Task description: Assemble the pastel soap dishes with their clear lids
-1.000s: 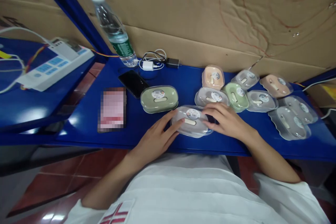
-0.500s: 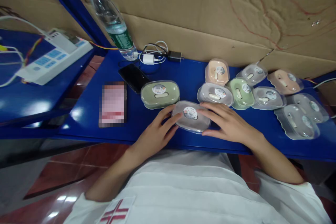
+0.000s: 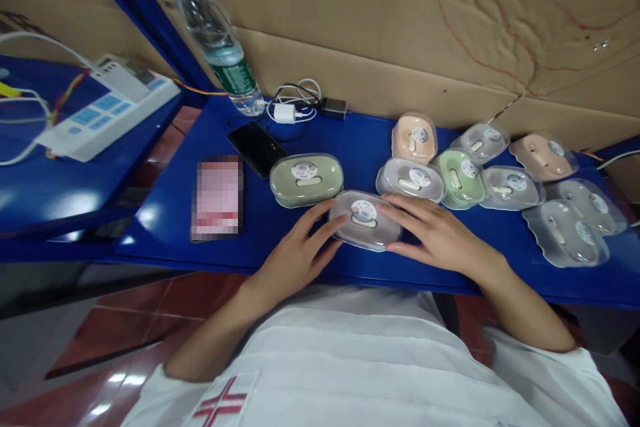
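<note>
A grey oval soap box (image 3: 367, 235) with a clear lid and a round barcode label rests near the front edge of the blue table. On its left end, the fingers of my left hand (image 3: 295, 247) press the lid and side. My right hand (image 3: 437, 233) grips the opposite end, fingertips on top and along the side. Just behind and to the left lies a green soap box (image 3: 307, 180), apart from my hands. Another grey soap box (image 3: 411, 180) sits right behind my right fingers, beside a smaller-looking green one (image 3: 459, 178).
More lidded boxes, peach (image 3: 414, 138) and grey (image 3: 567, 233), spread along the right. Leftward are a blurred-out pink item (image 3: 217, 199), a black phone (image 3: 256, 148), a water bottle (image 3: 225, 57), chargers (image 3: 285, 113) and a power strip (image 3: 107, 117). Cardboard (image 3: 340, 60) stands behind the table.
Both hands stay on the grey soap box, which has tipped or shifted very slightly so more of its pale centre slot shows. The view has drifted a little.
</note>
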`<state>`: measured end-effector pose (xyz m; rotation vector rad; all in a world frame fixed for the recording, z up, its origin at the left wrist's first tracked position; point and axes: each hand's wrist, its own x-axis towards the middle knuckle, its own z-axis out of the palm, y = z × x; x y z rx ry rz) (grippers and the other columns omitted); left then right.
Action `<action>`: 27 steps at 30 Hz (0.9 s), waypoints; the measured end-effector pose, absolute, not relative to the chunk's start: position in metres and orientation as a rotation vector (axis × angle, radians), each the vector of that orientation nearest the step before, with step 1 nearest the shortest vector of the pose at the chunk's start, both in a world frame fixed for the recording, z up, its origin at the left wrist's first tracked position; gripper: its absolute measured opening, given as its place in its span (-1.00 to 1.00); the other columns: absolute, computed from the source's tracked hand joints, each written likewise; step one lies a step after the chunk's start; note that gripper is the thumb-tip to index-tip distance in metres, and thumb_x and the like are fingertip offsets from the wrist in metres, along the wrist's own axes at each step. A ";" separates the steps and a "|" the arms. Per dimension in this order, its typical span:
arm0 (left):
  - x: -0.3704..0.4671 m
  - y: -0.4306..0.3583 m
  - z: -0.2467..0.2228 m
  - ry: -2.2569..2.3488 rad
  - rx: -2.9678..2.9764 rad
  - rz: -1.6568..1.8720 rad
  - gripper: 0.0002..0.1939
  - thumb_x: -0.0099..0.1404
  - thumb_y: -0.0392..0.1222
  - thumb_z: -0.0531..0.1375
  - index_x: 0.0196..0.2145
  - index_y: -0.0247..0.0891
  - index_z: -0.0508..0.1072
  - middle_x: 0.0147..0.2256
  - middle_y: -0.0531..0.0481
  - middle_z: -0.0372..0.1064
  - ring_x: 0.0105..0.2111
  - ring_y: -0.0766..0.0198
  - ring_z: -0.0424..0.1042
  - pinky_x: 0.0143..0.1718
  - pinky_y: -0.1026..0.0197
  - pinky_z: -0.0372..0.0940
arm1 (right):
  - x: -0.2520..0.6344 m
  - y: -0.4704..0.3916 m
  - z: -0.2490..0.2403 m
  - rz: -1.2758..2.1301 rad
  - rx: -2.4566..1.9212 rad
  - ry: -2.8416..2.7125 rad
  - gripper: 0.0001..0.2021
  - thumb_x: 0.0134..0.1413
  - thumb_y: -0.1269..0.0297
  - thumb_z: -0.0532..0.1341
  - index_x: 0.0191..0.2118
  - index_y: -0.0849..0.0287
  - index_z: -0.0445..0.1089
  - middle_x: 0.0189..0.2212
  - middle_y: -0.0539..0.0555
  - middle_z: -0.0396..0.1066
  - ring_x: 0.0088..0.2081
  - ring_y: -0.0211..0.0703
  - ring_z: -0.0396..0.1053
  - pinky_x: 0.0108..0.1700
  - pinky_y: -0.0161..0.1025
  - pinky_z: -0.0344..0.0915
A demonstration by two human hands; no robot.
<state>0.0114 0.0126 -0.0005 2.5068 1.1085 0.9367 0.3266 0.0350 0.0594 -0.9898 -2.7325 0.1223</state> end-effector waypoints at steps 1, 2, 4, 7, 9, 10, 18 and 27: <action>0.011 0.013 -0.001 1.109 2.507 0.935 -0.44 0.55 -0.29 0.23 0.42 -0.09 0.24 0.36 -0.28 0.27 0.34 -0.03 0.41 0.33 -0.12 0.45 | 0.327 0.035 0.059 0.131 -0.992 -2.731 -0.38 0.47 0.05 0.27 0.49 0.11 0.22 0.43 0.32 0.31 0.36 0.21 0.41 0.34 0.21 0.46; 0.011 0.013 -0.001 1.110 2.509 0.930 -0.44 0.56 -0.28 0.23 0.42 -0.09 0.24 0.36 -0.28 0.26 0.35 -0.04 0.40 0.33 -0.13 0.45 | 0.327 0.035 0.060 0.137 -0.992 -2.729 -0.38 0.47 0.05 0.27 0.49 0.11 0.21 0.43 0.32 0.31 0.36 0.21 0.41 0.34 0.22 0.46; 0.011 0.012 0.000 1.110 2.523 0.930 -0.45 0.55 -0.27 0.23 0.41 -0.10 0.25 0.36 -0.30 0.27 0.36 -0.05 0.39 0.32 -0.14 0.46 | 0.326 0.035 0.060 0.147 -0.998 -2.729 -0.38 0.47 0.05 0.27 0.49 0.12 0.21 0.43 0.32 0.31 0.37 0.21 0.40 0.34 0.22 0.46; 0.010 0.011 0.001 1.128 2.564 1.017 -0.46 0.52 -0.31 0.26 0.38 -0.12 0.31 0.33 -0.30 0.30 0.33 -0.05 0.40 0.30 -0.13 0.46 | 0.326 0.033 0.060 0.151 -1.022 -2.732 -0.39 0.47 0.04 0.26 0.48 0.12 0.22 0.43 0.31 0.30 0.37 0.21 0.39 0.34 0.21 0.45; 0.010 0.010 0.002 1.141 2.579 1.107 -0.48 0.49 -0.34 0.27 0.34 -0.14 0.35 0.30 -0.30 0.34 0.30 -0.04 0.42 0.29 -0.12 0.46 | 0.326 0.032 0.060 0.142 -1.048 -2.727 -0.41 0.48 0.02 0.25 0.46 0.12 0.24 0.42 0.31 0.31 0.37 0.20 0.40 0.34 0.20 0.46; 0.009 0.010 0.003 1.146 2.580 1.142 -0.49 0.48 -0.35 0.28 0.32 -0.16 0.37 0.28 -0.30 0.34 0.29 -0.04 0.43 0.28 -0.11 0.46 | 0.326 0.032 0.059 0.131 -1.060 -2.720 -0.42 0.48 0.00 0.24 0.45 0.13 0.25 0.41 0.31 0.33 0.36 0.20 0.40 0.33 0.20 0.46; 0.002 0.008 0.010 1.353 2.489 1.333 -0.51 0.42 -0.41 0.30 0.24 -0.13 0.41 0.33 -0.27 0.28 0.36 -0.06 0.35 0.33 -0.12 0.40 | 0.320 0.029 0.055 0.088 -1.183 -2.623 -0.38 0.41 -0.20 0.23 0.25 0.27 0.39 0.34 0.44 0.34 0.28 0.35 0.46 0.20 0.26 0.55; -0.008 0.021 0.001 1.674 2.457 1.125 -0.47 0.44 -0.35 0.27 0.32 -0.20 0.36 0.46 -0.37 0.11 0.49 -0.25 0.16 0.39 -0.28 0.26 | 0.300 0.024 0.038 -0.064 -1.332 -2.474 -0.34 0.45 -0.32 0.06 0.12 0.24 0.45 0.15 0.36 0.46 0.06 0.19 0.58 -0.24 -0.05 0.63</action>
